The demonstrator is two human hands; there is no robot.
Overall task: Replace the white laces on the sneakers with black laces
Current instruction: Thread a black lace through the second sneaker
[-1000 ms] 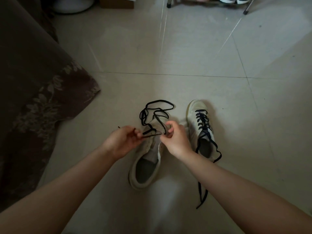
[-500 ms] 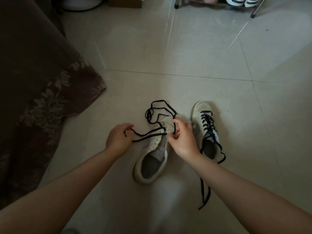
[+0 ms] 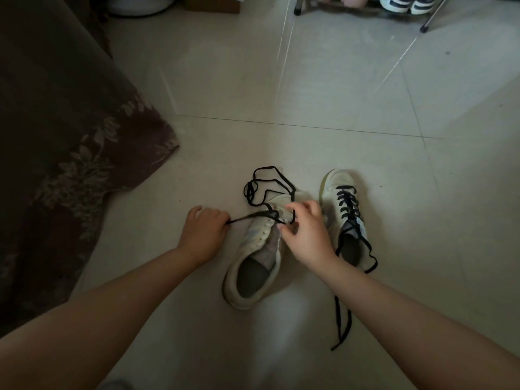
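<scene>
Two white sneakers lie on the tiled floor. The right sneaker [image 3: 346, 215] is laced with a black lace whose loose ends trail toward me. The left sneaker [image 3: 253, 260] has bare upper eyelets. A black lace [image 3: 267, 187] runs across its front eyelets and loops on the floor beyond the toe. My left hand [image 3: 204, 232] is shut on one end of this lace, pulled taut to the left of the shoe. My right hand [image 3: 305, 232] pinches the lace over the shoe's tongue, hiding the eyelets on that side.
A dark floral fabric [image 3: 70, 164] drapes over the floor on the left. At the far edge stand a white basin [image 3: 138, 5], a cardboard box [image 3: 213, 4] and a metal shoe rack [image 3: 365, 9] holding dark-and-white shoes.
My left hand has drawn the lace end out to the left and down near the floor, tightening it across the shoe. The right hand stays at the tongue.
</scene>
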